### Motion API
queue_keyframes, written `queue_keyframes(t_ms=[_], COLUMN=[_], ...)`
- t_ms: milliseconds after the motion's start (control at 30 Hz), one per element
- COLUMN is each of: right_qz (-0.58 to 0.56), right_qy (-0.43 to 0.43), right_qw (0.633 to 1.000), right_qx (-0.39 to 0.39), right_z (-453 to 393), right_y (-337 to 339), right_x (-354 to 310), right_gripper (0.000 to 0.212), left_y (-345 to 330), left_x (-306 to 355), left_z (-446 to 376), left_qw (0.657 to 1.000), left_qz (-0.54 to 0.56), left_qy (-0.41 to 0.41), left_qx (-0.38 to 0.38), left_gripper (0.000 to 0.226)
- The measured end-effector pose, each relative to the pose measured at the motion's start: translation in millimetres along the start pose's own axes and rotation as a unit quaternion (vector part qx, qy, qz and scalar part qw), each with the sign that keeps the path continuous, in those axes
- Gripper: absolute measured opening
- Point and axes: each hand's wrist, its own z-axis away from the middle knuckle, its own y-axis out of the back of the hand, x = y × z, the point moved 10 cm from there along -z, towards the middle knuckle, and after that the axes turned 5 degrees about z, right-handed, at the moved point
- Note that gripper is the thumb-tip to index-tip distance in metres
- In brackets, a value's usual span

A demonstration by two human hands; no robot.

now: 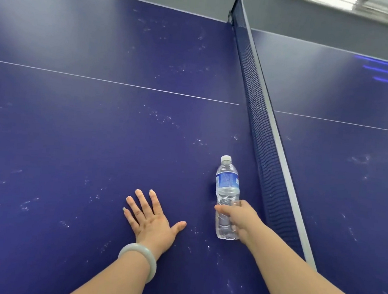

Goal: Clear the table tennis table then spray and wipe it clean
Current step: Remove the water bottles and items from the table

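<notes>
A clear plastic water bottle (227,193) with a blue label and white cap is near the net on the blue table tennis table (93,136). My right hand (238,219) grips its lower half, thumb across the front. My left hand (152,219) rests flat on the table surface, fingers spread, to the left of the bottle. A pale bangle sits on my left wrist. White specks and smudges dot the table top.
The dark net (260,120) with its white top band runs from the far edge toward me, just right of the bottle. A white centre line (113,82) crosses the table. Grey floor lies beyond the far edge.
</notes>
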Motion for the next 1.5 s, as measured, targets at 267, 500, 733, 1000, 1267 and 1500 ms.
queue_keyframes(t_ms=[267, 500, 733, 1000, 1267, 1500], right_qz=[-0.085, -0.118, -0.154, -0.178, -0.218, -0.317], right_qy=[0.064, 0.126, 0.230, 0.295, 0.239, 0.162], right_qw=[0.994, 0.984, 0.960, 0.930, 0.905, 0.857], right_qx=[0.034, 0.053, 0.036, 0.127, 0.275, 0.372], right_z=[45, 94, 171, 286, 375, 405], right_y=[38, 79, 156, 341, 531, 653], right_x=[50, 84, 80, 164, 356, 514], right_gripper=[0.055, 0.060, 0.059, 0.056, 0.051, 0.056], left_y=[12, 44, 36, -12, -193, -332], left_x=[5, 23, 125, 275, 402, 489], left_z=[6, 47, 172, 376, 582, 720], left_qw=[0.999, 0.999, 0.970, 0.913, 0.845, 0.775], left_qz=[-0.042, -0.006, 0.071, 0.080, -0.050, -0.151], left_qy=[-0.006, -0.053, -0.230, -0.399, -0.523, -0.588], left_qx=[-0.012, 0.000, -0.019, 0.008, -0.103, -0.175], left_gripper=[0.126, 0.076, 0.048, 0.036, 0.021, 0.028])
